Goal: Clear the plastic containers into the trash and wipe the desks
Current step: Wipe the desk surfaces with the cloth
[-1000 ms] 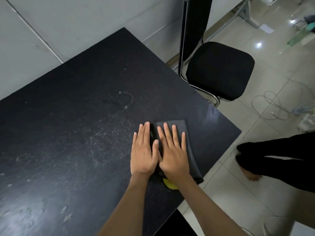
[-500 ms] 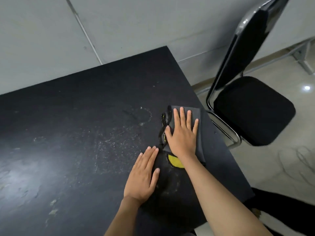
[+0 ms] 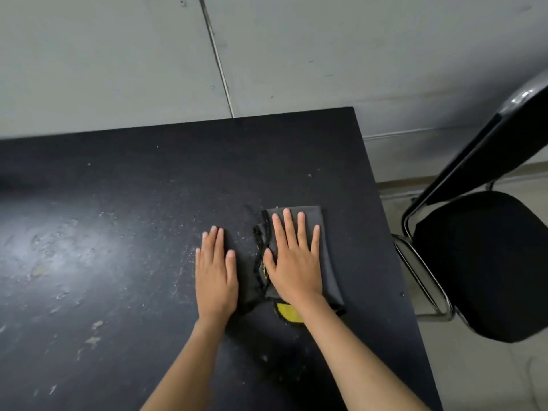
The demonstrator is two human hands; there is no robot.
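Both hands flat; cloth seemingly lengthwise wallward.

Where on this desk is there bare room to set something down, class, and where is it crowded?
Free: the desk's far strip between the wall and the hands, and its whole dusty left side. Crowded: the right near part, where the right hand presses the cloth and the left hand lies flat beside it, near the chair.
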